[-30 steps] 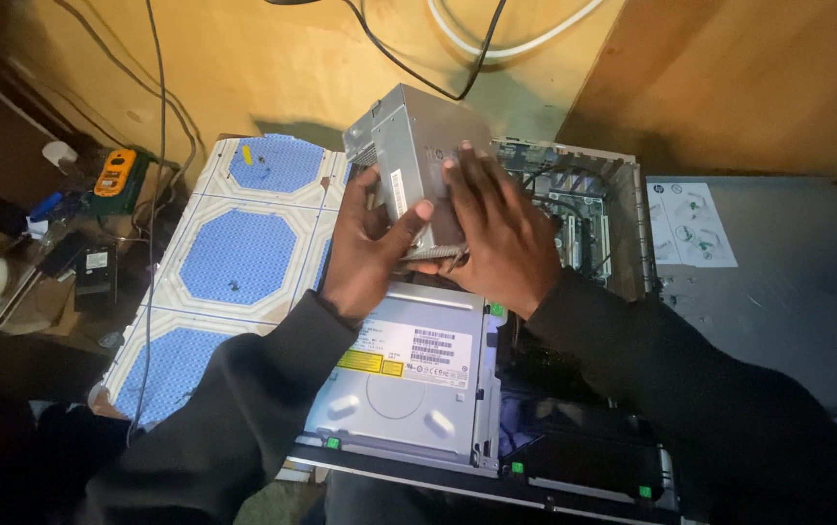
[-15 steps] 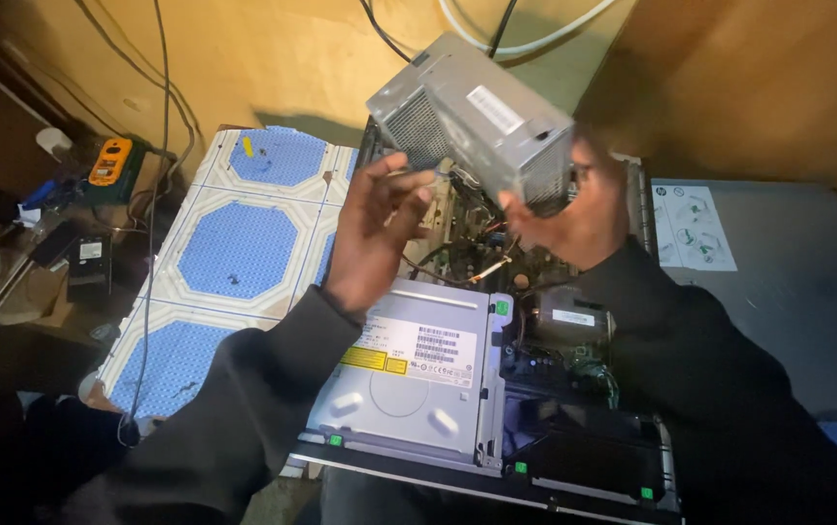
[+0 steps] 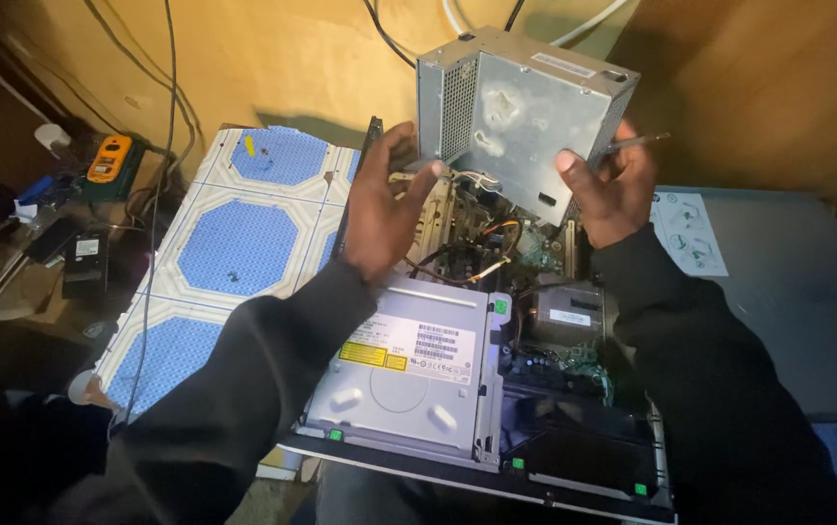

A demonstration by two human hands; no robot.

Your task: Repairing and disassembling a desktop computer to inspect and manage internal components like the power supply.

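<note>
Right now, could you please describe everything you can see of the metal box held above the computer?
The metal box is a grey sheet-metal unit, tilted, with a perforated vent side, a smudged broad face and a pale label on top. The left hand and right hand hold it up over the open computer; thin wires hang beneath it.

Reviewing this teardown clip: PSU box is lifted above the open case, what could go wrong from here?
1. Wires lie over the board under the grey power supply box; if any run to the box, lifting further could strain or snag them.
2. The left hand and right hand grip only its lower corners; it may slip onto the open computer case.
3. The right hand also pinches a thin tool, weakening that grip.
</note>
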